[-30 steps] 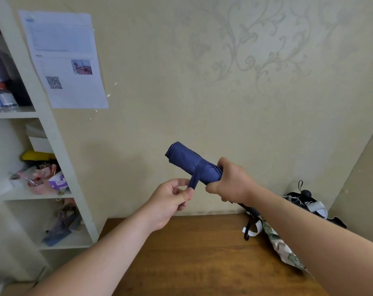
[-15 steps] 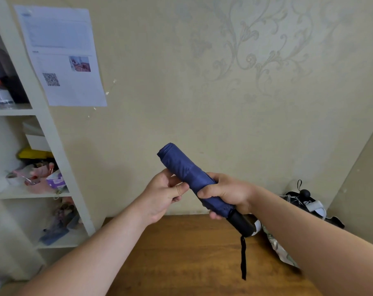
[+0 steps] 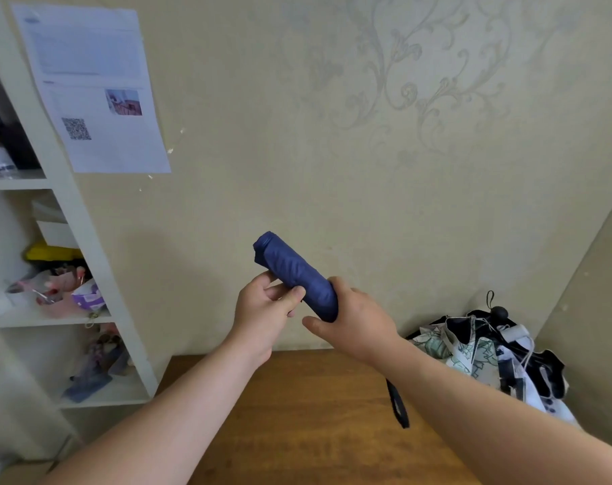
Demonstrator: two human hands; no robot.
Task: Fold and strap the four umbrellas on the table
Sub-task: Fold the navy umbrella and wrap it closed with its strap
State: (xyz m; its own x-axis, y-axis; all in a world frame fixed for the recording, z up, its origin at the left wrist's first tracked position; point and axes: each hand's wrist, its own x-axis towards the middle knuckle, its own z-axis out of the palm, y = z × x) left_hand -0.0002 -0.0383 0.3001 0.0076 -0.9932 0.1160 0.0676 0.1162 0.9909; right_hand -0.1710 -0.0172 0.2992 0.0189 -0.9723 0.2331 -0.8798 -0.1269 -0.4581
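Observation:
A rolled navy blue umbrella [image 3: 294, 274] is held up in front of the wall, its tip pointing up and left. My right hand [image 3: 358, 318] grips its lower part, hiding the handle. A black wrist loop [image 3: 399, 404] hangs below that forearm. My left hand [image 3: 267, 311] pinches the umbrella's side with thumb and fingers, where the strap lies. At the right, by the wall corner, unfolded umbrellas [image 3: 490, 355] with white, green-leaf and black fabric lie heaped on the wooden table [image 3: 297, 432].
A white shelf unit [image 3: 87, 239] stands at the left, filled with bottles, boxes and small items. A printed paper sheet [image 3: 94, 89] with a QR code hangs on the patterned wall. The table runs up to the wall.
My left hand drew the strap round the rolled umbrella and now presses it against the side. My right hand slid down over the handle end, and the wrist loop dropped behind my forearm.

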